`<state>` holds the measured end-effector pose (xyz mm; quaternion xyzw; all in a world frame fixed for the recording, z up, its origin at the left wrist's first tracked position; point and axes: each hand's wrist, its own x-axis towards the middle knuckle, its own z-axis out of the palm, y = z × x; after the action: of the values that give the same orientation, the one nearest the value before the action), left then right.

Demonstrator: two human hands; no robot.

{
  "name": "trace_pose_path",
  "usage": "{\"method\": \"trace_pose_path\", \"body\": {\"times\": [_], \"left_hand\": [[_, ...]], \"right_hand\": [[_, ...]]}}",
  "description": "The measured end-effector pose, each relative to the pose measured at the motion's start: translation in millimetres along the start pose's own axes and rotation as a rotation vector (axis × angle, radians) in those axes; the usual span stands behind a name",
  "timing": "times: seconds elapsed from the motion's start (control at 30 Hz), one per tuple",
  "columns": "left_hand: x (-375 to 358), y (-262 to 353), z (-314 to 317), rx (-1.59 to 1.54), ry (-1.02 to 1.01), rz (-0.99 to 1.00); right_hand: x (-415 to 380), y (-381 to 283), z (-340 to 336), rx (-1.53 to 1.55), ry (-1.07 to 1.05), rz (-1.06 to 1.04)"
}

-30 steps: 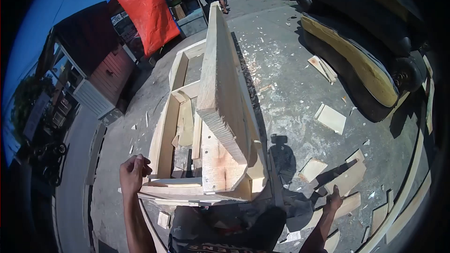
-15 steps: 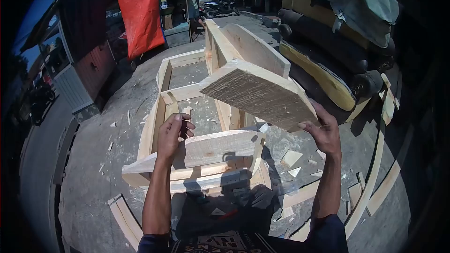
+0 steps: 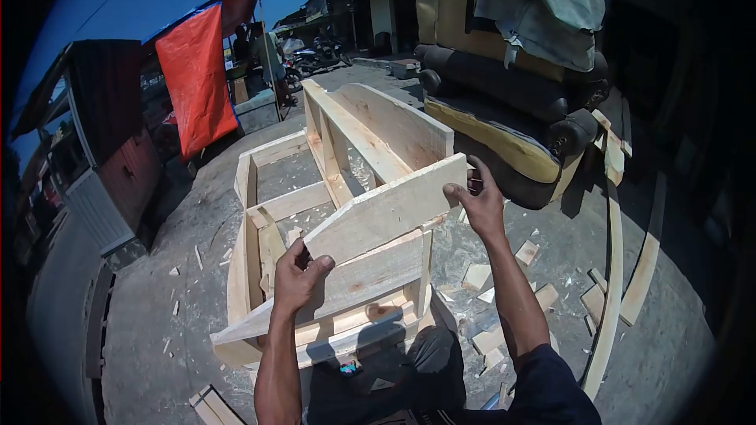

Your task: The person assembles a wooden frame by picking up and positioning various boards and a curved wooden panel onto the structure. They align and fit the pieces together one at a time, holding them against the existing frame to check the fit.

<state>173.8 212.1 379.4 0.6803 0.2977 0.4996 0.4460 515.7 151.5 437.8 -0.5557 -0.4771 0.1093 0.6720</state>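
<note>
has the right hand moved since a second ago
Yes. The right hand has come up from near the scraps on the ground to the upper end of the board, now level with the frame's top rail; the left hand holds the lower end.

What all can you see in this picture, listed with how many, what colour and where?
Wooden board: one, pale, held across the near end of the frame.
Wooden frame: one, pale, on the concrete ahead.
Offcuts: many, pale, scattered on the ground at right.
Curved strips: two, pale, lying at far right.
Sofa: one, black and yellow, behind the frame.
Cloth: one, grey-green, on top of the sofa.
Tarp: one, red, hanging at left.
Left hand: fingers gripping the board's lower end.
Right hand: fingers gripping its upper end.
</note>
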Motion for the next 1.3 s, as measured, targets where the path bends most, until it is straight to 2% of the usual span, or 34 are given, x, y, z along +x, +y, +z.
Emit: {"method": "trace_pose_path", "body": {"times": [0.03, 0.1, 0.2, 0.3, 0.33, 0.37, 0.4, 0.47, 0.53, 0.6, 0.67, 0.73, 0.8, 0.87, 0.9, 0.97, 1.07, 1.1, 1.13, 1.2, 1.23, 1.27, 1.3], "left_hand": [[-1.2, 3.2, 1.8, -0.023, 0.029, -0.015], [-3.5, 0.5, -0.1, -0.015, 0.035, 0.024], [-4.7, -2.6, 2.5, -0.035, 0.061, 0.016], [-13.7, -4.7, -5.8, 0.088, 0.029, 0.062], [-13.4, 6.9, -2.2, 0.104, 0.038, 0.065], [-15.5, 12.8, -7.3, 0.249, 0.033, 0.114], [-14.5, -6.0, -7.8, 0.239, 0.058, 0.129], [-25.1, -6.8, -10.6, 0.246, 0.096, 0.159], [-63.9, 3.7, -11.5, 0.129, 0.154, 0.125], [-122.6, -1.4, -25.3, -0.153, 0.120, 0.094], [-189.9, -47.1, -40.2, 0.131, 0.138, -0.049], [-250.0, -64.5, -48.6, -0.247, 0.264, -0.498], [-348.4, -117.3, -57.9, -0.231, 0.479, -0.625], [-396.2, -112.5, -66.8, -0.199, 0.659, -0.664], [-416.1, -111.0, -75.9, -0.194, 0.673, -0.709], [-434.3, -95.3, -100.0, -0.184, 0.658, -0.863], [-423.5, -88.0, -123.4, -0.120, 0.716, -0.694], [-415.0, -88.3, -129.7, -0.130, 0.688, -0.721], [-404.5, -89.8, -136.5, -0.138, 0.660, -0.746], [-371.0, -70.2, -138.2, -0.018, 0.732, -0.634], [-355.3, -55.1, -145.2, -0.032, 0.669, -0.656], [-343.6, -47.1, -149.3, -0.047, 0.602, -0.677], [-339.5, -59.7, -140.8, 0.029, 0.693, -0.390]], "right_hand": [[-3.1, 12.4, 3.0, 0.004, 0.005, -0.010], [-4.7, 28.3, 6.4, 0.087, 0.027, -0.171], [-0.5, 31.4, 6.0, 0.086, -0.030, -0.137], [1.1, 36.7, 7.0, 0.170, -0.088, -0.125], [-0.8, 37.3, 7.0, 0.081, -0.077, -0.143], [-6.3, 37.8, 10.7, 0.130, -0.050, -0.143], [-12.3, 35.0, 10.0, 0.063, 0.000, -0.131], [-29.7, 36.5, 3.3, 0.266, 0.038, -0.106], [-57.4, 39.3, -14.9, 0.254, 0.097, -0.019], [-95.3, 54.3, -22.3, 0.412, -0.046, -0.001], [-136.2, 79.1, -9.0, 0.393, -0.193, 0.073], [-191.6, 44.3, 48.2, 0.356, -0.454, 0.223], [-260.4, 58.4, 107.4, 0.265, -0.570, 0.385], [-290.5, 64.8, 125.4, 0.151, -0.721, 0.486], [-295.4, 57.9, 131.5, 0.142, -0.746, 0.497], [-303.5, 40.1, 142.8, 0.039, -1.018, 0.465], [-304.1, 42.5, 156.0, 0.068, -1.009, 0.420], [-295.8, 40.0, 154.8, -0.028, -1.027, 0.434], [-290.3, 34.8, 159.0, 0.017, -1.029, 0.423], [-285.8, 22.3, 169.3, 0.034, -0.851, 0.394], [-280.6, 20.8, 169.3, 0.031, -0.864, 0.390], [-274.5, 20.8, 167.5, 0.029, -0.783, 0.328], [-269.4, 21.3, 167.8, 0.030, -0.696, 0.266]]}}
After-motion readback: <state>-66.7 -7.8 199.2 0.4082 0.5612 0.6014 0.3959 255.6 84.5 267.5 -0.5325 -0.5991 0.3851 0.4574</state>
